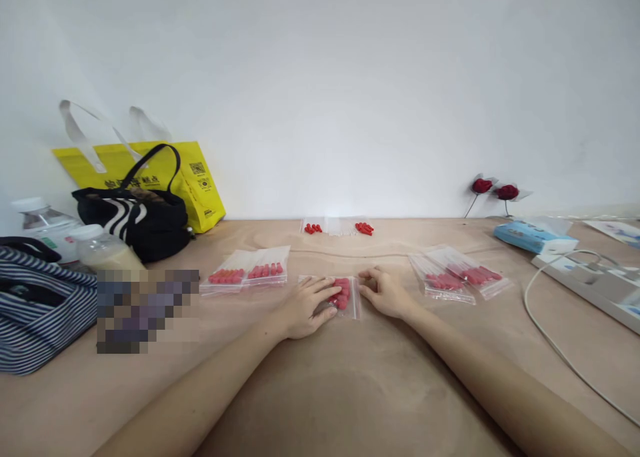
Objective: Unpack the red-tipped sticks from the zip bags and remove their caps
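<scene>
A small clear zip-lock bag with several red pieces inside lies flat in front of me. My left hand rests on the bag's left part, fingers stretched across it and covering some of the contents. At the bag's right edge is my right hand, its fingers loosely bent and apart, with nothing visible between them. Whether its fingertips touch the edge I cannot tell. Similar filled bags lie in a left pair and a right pair.
Two more bags with small red pieces lie by the wall. On the left stand a yellow bag, a black bag, bottles and a striped bag. Rightward are a tissue pack, power strip, cable and red roses.
</scene>
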`<act>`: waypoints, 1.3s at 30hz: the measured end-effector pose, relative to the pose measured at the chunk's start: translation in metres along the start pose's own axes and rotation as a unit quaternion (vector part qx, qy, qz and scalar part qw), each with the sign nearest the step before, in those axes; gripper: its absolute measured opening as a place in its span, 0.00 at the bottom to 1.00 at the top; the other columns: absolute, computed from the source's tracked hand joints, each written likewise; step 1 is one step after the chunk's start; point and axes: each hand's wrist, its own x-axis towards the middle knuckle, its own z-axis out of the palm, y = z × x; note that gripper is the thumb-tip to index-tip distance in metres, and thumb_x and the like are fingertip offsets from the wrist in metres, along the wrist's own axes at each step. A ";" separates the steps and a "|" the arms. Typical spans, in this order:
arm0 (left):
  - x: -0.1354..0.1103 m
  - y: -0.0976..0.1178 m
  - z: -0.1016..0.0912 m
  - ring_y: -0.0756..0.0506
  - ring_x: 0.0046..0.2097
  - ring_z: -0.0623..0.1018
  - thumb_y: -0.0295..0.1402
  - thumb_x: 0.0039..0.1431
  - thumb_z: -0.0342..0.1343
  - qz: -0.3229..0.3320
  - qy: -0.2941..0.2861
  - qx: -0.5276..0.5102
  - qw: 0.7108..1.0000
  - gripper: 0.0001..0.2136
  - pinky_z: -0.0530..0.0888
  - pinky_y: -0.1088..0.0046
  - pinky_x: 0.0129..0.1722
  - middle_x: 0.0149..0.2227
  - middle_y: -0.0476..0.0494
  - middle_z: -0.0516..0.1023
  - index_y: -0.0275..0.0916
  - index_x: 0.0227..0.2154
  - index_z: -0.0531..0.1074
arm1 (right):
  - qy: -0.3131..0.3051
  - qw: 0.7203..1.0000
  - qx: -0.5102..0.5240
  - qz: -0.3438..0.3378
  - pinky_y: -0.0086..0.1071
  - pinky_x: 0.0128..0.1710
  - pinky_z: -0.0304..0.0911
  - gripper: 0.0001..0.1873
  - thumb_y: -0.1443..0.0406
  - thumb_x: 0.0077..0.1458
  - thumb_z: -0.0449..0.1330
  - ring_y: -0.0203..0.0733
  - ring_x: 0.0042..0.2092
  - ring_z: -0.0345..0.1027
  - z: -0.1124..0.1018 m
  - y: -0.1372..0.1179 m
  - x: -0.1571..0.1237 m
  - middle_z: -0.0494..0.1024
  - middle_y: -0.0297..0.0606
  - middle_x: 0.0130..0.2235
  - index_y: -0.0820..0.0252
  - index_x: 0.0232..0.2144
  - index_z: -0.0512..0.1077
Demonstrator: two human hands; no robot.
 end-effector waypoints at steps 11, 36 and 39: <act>0.012 -0.004 0.008 0.42 0.49 0.68 0.34 0.55 0.49 -0.075 0.185 0.003 0.980 0.12 0.64 0.61 0.49 0.45 0.41 0.69 0.41 0.42 0.68 | -0.081 0.983 0.085 -0.142 0.40 0.51 0.57 0.22 0.69 0.47 0.56 0.44 0.53 0.59 -0.010 0.002 -0.008 0.64 0.43 0.53 0.57 0.48 0.67; 0.011 0.006 0.009 0.46 0.41 0.71 0.36 0.52 0.53 -0.039 0.168 -0.054 0.983 0.07 0.68 0.69 0.41 0.39 0.46 0.70 0.40 0.34 0.67 | 0.036 0.976 -0.132 -0.171 0.31 0.35 0.55 0.06 0.68 0.54 0.51 0.38 0.34 0.63 0.009 -0.014 -0.005 0.71 0.37 0.31 0.61 0.28 0.67; 0.012 0.010 0.012 0.46 0.33 0.72 0.43 0.48 0.56 -0.193 0.224 -0.086 0.951 0.13 0.69 0.69 0.33 0.29 0.47 0.71 0.38 0.30 0.67 | 0.054 0.991 -0.069 -0.105 0.29 0.32 0.55 0.05 0.67 0.55 0.49 0.37 0.33 0.63 0.013 -0.010 -0.004 0.72 0.36 0.31 0.60 0.30 0.65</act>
